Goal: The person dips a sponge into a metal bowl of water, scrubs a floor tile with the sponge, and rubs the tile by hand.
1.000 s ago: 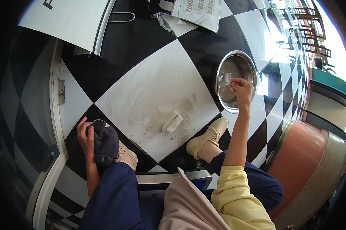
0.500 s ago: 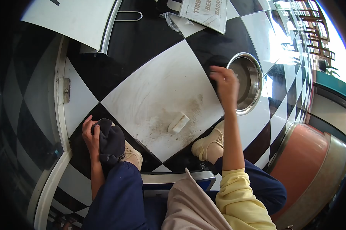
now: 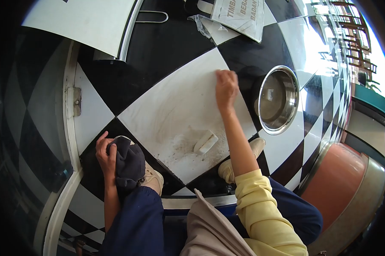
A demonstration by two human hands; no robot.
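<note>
My left hand (image 3: pixel 105 154) grips a dark grey cloth (image 3: pixel 129 164), bunched up beside my left shoe. Over the upper right part of a white floor tile (image 3: pixel 175 102) is my right hand (image 3: pixel 227 88). Its fingers look curled together and slightly blurred; whether they hold anything is hidden. A white block (image 3: pixel 205 143) with brownish stains, perhaps a sponge, lies on the lower part of that tile amid dark smudges and specks. Just right of my right hand stands a round metal bowl (image 3: pixel 295 100) with cloudy liquid in it.
A pink-orange rounded container or furniture piece (image 3: pixel 335 183) stands at lower right. Farther off lie a lettered board (image 3: pixel 239 19) and clear plastic (image 3: pixel 201 26). A white panel with a metal edge (image 3: pixel 81 25) is at upper left. A door frame (image 3: pixel 68 119) runs down the left.
My right hand has moved left, away from the bowl's rim and over the white tile. My left hand keeps its hold on the cloth. The view has shifted slightly.
</note>
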